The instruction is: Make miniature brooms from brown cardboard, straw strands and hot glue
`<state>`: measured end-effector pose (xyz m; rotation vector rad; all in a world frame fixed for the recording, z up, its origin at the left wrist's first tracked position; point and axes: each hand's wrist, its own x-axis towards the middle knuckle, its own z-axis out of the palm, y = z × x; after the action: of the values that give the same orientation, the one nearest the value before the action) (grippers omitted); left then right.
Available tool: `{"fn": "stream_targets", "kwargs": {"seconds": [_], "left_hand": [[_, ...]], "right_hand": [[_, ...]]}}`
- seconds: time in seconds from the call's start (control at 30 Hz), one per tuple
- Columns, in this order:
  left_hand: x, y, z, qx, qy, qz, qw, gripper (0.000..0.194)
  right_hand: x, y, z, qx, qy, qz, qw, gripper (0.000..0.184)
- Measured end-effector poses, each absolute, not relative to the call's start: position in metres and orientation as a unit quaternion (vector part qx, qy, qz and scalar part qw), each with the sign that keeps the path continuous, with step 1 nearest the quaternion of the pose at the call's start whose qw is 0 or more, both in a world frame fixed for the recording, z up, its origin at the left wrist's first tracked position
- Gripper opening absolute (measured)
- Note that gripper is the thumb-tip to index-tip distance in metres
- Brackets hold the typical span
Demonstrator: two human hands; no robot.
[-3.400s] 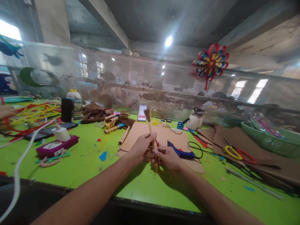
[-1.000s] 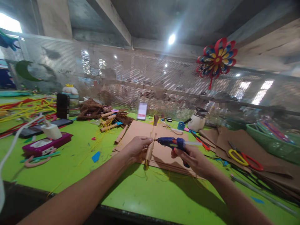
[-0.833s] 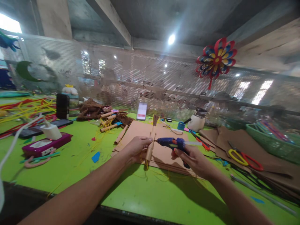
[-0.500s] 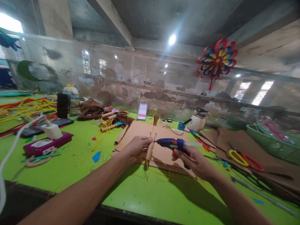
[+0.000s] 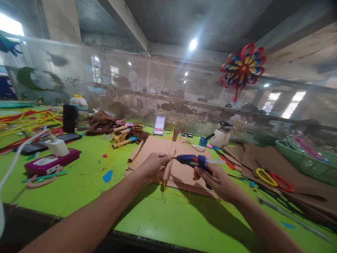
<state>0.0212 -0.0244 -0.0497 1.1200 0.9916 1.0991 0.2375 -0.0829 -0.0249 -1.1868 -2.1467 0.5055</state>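
A thin brown paper roll (image 5: 167,172) lies lengthwise before me, with a pleated, fan-like brown tuft (image 5: 176,134) at its far end and yellow strings at its near end. My left hand (image 5: 156,164) is closed at the roll's left side, thumb and fingertips pinched on it; the exact contact is partly hidden. My right hand (image 5: 219,179) grips a blue hot glue gun (image 5: 191,160), a clear glue stick showing from its back. Its nozzle points left, close to my left fingertips. Beneath is a stack of light brown sheets (image 5: 151,144).
At left are a purple power bank (image 5: 52,162) with a white plug (image 5: 57,146), phones and coloured strips. More paper rolls (image 5: 123,142) lie behind. Scissors (image 5: 273,179), brown paper (image 5: 252,158), a green basket (image 5: 302,160) and a jug (image 5: 222,134) are at right.
The view has shifted very slightly. Near my left fingertips, a small thin tip that stuck up is no longer visible. Both hands and the glue gun hold nearly the same place.
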Motion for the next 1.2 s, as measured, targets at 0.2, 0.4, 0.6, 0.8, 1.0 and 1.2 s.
{"fn": "stream_targets", "kwargs": {"seconds": [0.2, 0.4, 0.6, 0.8, 1.0, 1.2], "left_hand": [[0.021, -0.025, -0.051, 0.482, 0.426, 0.471, 0.604, 0.02], [0.021, -0.022, -0.053, 0.487, 0.422, 0.477, 0.598, 0.013], [0.02, -0.022, -0.05, 0.472, 0.428, 0.483, 0.601, 0.014], [0.021, -0.025, -0.044, 0.464, 0.425, 0.483, 0.609, 0.016], [0.019, -0.026, -0.041, 0.477, 0.439, 0.477, 0.593, 0.02], [0.019, -0.028, -0.041, 0.497, 0.429, 0.467, 0.592, 0.028]], "right_hand": [[0.238, -0.082, -0.026, -0.446, -0.812, 0.198, 0.32, 0.035], [0.237, -0.085, -0.025, -0.45, -0.806, 0.229, 0.307, 0.034], [0.235, -0.087, -0.023, -0.452, -0.809, 0.231, 0.295, 0.033], [0.234, -0.091, -0.022, -0.464, -0.811, 0.229, 0.273, 0.034], [0.235, -0.092, -0.024, -0.465, -0.816, 0.224, 0.26, 0.035], [0.234, -0.093, -0.023, -0.459, -0.818, 0.221, 0.267, 0.035]]}}
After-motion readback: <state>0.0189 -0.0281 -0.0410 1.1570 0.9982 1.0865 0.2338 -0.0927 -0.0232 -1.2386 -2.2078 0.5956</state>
